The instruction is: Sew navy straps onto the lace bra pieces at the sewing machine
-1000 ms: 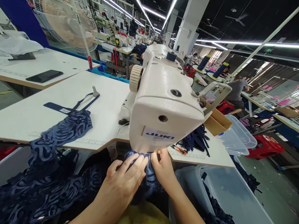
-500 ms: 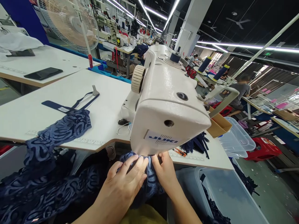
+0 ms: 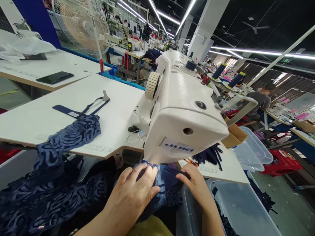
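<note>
A navy lace garment (image 3: 160, 186) hangs over the near edge under the head of a white JUKI sewing machine (image 3: 184, 127). My left hand (image 3: 139, 185) presses its bunched fingers on the garment, just below the machine head. To the right, my right hand (image 3: 195, 183) pinches the edge of the garment's plain navy part between thumb and fingers, holding it stretched sideways. The needle and presser foot are hidden behind the machine head. On the left of the table (image 3: 118, 108) lies a navy bra (image 3: 78, 131) with its strap, trailing off the edge into a patterned pile (image 3: 71, 200).
Navy strips (image 3: 211, 155) and orange-handled snips (image 3: 190, 161) lie right of the machine. A cardboard box (image 3: 235, 136) and clear plastic bins (image 3: 246, 203) stand beyond. A phone (image 3: 55, 77) rests on the left table near a fan (image 3: 83, 28). A person (image 3: 258, 100) sits far right.
My right hand has moved right, away from the machine head, drawing the plain navy fabric out with it. My left hand stays on the garment. The whole view has shifted slightly.
</note>
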Demonstrator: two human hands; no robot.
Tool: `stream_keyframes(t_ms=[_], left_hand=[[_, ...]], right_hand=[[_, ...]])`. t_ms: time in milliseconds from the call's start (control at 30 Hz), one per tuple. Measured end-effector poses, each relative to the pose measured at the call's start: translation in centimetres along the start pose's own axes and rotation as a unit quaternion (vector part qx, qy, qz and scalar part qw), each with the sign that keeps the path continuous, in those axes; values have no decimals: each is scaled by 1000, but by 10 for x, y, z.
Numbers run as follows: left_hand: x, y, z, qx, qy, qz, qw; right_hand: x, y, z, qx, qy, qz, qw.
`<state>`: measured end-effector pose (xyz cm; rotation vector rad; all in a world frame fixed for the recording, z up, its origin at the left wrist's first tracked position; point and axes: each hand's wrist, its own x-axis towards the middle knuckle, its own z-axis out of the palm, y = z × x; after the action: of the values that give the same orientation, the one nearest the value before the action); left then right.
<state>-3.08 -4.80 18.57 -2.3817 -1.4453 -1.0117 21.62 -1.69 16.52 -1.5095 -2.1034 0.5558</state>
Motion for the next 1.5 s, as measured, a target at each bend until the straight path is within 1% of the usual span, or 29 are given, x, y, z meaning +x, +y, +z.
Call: stream_keyframes(t_ms=[233,300,400,467,500,567,600,667,700,733,767,800,867,933,967,1000,1033,1100,1133,1200,1267,1333,1433,1500], left_hand=[[-5,7,2,3,-30,7,1000],[-7,9,4,12,-43,7,999],[-10,12,8,23,-56,11,998],[-11,13,8,27,-60,9,998],[-12,13,7,29,-61,10,998],[-11,11,2,35,-66,19,997],[-12,8,-2,37,-66,23,997],[-14,0,-8,39,-59,17,997],[-16,-6,-11,41,-53,7,998],[-18,-12,-12,46,-45,-5,998],[-22,-20,-13,54,-37,-17,998],[-25,-27,-12,68,-28,-21,997],[-31,-41,-8,104,-6,-10,995],[-33,-48,-3,119,16,19,993],[-32,-49,-1,108,21,44,993],[-30,-48,0,85,20,77,993],[-27,-46,2,55,12,110,992],[-21,-39,2,2,-17,163,986],[-19,-37,2,-13,-33,170,985],[-15,-34,2,-20,-43,144,988],[-15,-34,2,-20,-41,106,993],[-15,-37,3,-25,-36,88,995],[-16,-43,4,-36,-5,105,994],[-16,-47,6,-44,4,132,990]], right_hand=[[-13,17,-19,33,-37,38,998],[-16,18,-23,14,-10,25,1000],[-20,16,-28,-38,76,-12,996],[-22,13,-31,-28,100,-11,995],[-22,11,-33,-7,99,3,995],[-21,6,-36,42,71,31,996],[-19,3,-37,65,42,41,996],[-15,-4,-36,112,-39,47,992],[-12,-9,-35,137,-77,46,986],[-9,-13,-31,171,-101,52,979],[-6,-18,-26,213,-113,66,968],[-2,-24,-20,263,-112,85,954],[6,-36,-4,368,-91,126,917],[14,-49,14,440,-66,146,884],[18,-56,21,456,-57,143,876],[21,-61,27,458,-48,136,877],[23,-66,32,443,-37,125,887],[26,-72,34,371,-9,97,923],[27,-73,33,328,3,82,941],[26,-71,27,265,9,55,963],[24,-66,21,249,-13,34,968],[21,-60,16,249,-30,24,968],[19,-55,17,246,-21,27,969],[19,-55,20,234,-9,23,972]])
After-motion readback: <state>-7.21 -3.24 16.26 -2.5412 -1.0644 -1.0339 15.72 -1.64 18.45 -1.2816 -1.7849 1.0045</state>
